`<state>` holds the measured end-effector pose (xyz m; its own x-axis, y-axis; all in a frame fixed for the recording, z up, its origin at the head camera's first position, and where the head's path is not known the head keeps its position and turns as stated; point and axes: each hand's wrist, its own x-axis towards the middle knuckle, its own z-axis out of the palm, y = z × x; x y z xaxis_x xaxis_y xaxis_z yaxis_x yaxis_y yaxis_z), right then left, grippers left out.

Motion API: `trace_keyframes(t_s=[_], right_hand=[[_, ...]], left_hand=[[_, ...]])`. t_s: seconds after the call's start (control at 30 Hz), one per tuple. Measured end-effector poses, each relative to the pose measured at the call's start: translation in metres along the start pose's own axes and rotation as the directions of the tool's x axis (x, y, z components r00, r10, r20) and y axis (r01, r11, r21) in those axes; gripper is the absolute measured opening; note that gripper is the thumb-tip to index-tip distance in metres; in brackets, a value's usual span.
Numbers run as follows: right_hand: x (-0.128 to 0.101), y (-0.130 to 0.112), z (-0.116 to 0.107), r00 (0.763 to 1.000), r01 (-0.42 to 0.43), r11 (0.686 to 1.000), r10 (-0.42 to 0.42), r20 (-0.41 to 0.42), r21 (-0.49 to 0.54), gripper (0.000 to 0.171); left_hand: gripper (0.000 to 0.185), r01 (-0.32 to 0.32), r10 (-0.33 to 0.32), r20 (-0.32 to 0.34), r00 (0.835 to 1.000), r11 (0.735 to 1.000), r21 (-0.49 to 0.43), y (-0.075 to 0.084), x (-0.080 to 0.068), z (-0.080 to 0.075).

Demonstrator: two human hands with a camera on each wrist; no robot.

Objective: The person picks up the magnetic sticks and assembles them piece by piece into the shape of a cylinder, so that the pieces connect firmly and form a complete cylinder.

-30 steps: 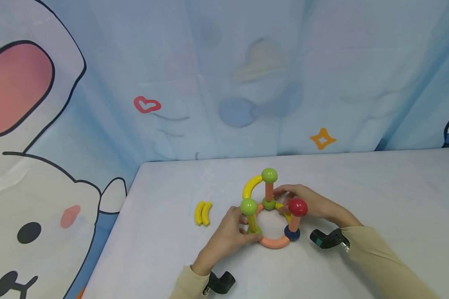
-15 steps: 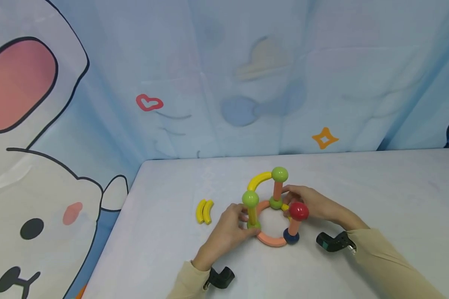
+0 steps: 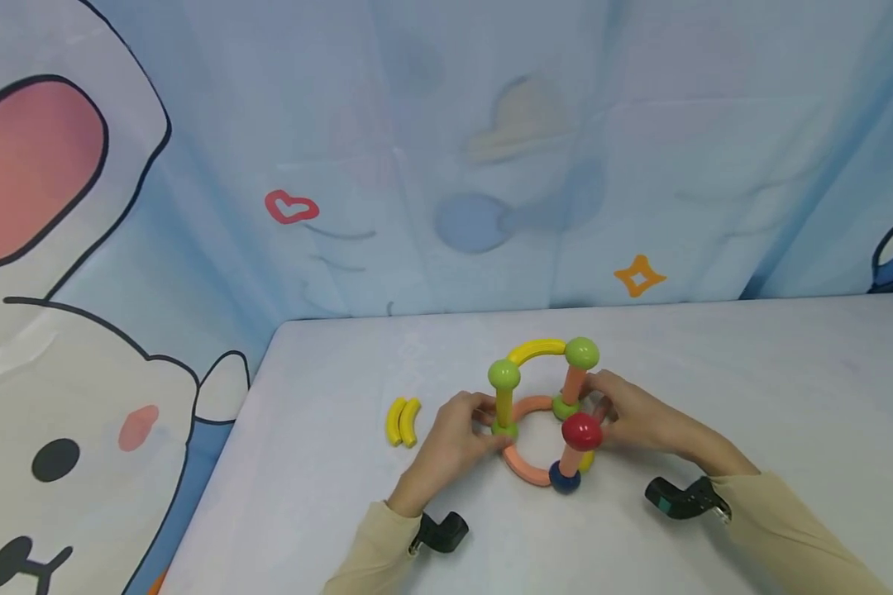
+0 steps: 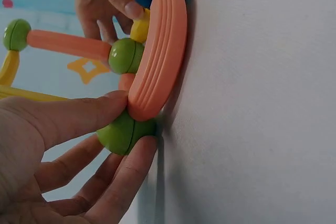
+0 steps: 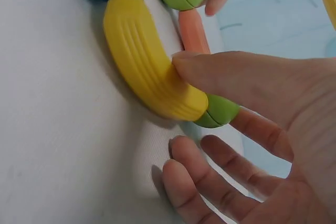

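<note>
A magnetic stick-and-ball toy (image 3: 524, 468) stands on the table as a ring with three uprights. Two uprights carry green balls (image 3: 504, 374), bridged by a curved yellow stick (image 3: 537, 348); the third carries a red ball (image 3: 582, 430) above a blue ball (image 3: 565, 478). My left hand (image 3: 457, 438) grips the lower left green ball (image 4: 118, 135), thumb at its joint with an orange curved stick (image 4: 160, 59). On the opposite side, my right hand (image 3: 643, 417) has its thumb on the yellow base stick (image 5: 149, 66) and its index finger behind a green ball (image 5: 218, 111); its other fingers curl loosely.
Two loose curved yellow sticks, one left (image 3: 394, 421) and one right (image 3: 410, 422), lie side by side left of the left hand. A printed blue curtain (image 3: 417, 165) hangs behind the white table (image 3: 327, 496). Black cameras (image 3: 685, 500) sit on both wrists.
The toy has turned clockwise between the hands: the rear green upright has swung right, and the red-topped upright nearer me and slightly left. The right hand has moved right; the left slightly away from me.
</note>
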<state>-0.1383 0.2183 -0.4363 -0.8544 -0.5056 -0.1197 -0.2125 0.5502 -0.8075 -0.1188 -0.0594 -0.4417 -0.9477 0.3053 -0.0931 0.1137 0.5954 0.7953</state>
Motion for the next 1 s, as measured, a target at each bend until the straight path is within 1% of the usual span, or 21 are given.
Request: trace_keyframes(t_s=[0.07,0.17,0.33,0.43,0.53,0.7,0.77,0.87,0.93,1.0], right_hand=[[-0.003,0.001,0.000,1.000,0.023,1.000,-0.023,-0.015,-0.002,0.055],[-0.007,0.002,-0.002,0.999,0.031,0.999,-0.032,-0.029,-0.029,0.050],[-0.015,0.006,-0.005,0.997,0.039,0.997,-0.043,-0.057,-0.071,0.041],[-0.018,0.006,-0.005,0.996,0.060,0.997,-0.063,-0.066,-0.052,0.040],[-0.020,0.004,-0.004,0.994,0.088,0.995,-0.091,-0.064,-0.042,0.039],[-0.022,0.002,-0.001,0.992,0.127,0.992,-0.127,-0.018,-0.003,0.032],[-0.023,0.001,0.001,0.992,0.125,0.992,-0.125,0.006,0.015,0.031],[-0.025,-0.001,0.002,0.990,0.142,0.990,-0.142,0.022,0.013,0.033],[-0.028,-0.001,0.003,0.987,0.159,0.987,-0.159,0.007,0.001,0.034],[-0.030,0.000,0.003,0.977,0.209,0.978,-0.210,-0.027,-0.019,0.032]], left_hand=[[0.043,-0.002,0.002,-0.005,1.000,1.000,0.013,0.001,0.003,-0.001],[0.041,-0.012,0.013,-0.013,1.000,1.000,0.023,0.002,0.008,-0.002],[0.040,-0.026,0.026,-0.013,1.000,1.000,-0.006,0.003,0.019,-0.004],[0.039,-0.027,0.027,-0.005,1.000,0.999,-0.027,0.004,0.027,-0.004],[0.037,-0.046,0.046,-0.009,0.999,0.998,-0.040,0.003,0.034,-0.003],[0.032,-0.068,0.066,-0.025,0.997,0.996,-0.058,0.001,0.045,-0.002],[0.032,-0.073,0.072,-0.030,0.997,0.995,-0.062,0.001,0.047,-0.003],[0.033,-0.082,0.079,-0.037,0.996,0.993,-0.082,0.000,0.047,-0.004],[0.032,-0.081,0.077,-0.039,0.996,0.992,-0.098,-0.001,0.046,-0.005],[0.029,-0.084,0.081,-0.035,0.996,0.991,-0.102,-0.002,0.043,-0.008]])
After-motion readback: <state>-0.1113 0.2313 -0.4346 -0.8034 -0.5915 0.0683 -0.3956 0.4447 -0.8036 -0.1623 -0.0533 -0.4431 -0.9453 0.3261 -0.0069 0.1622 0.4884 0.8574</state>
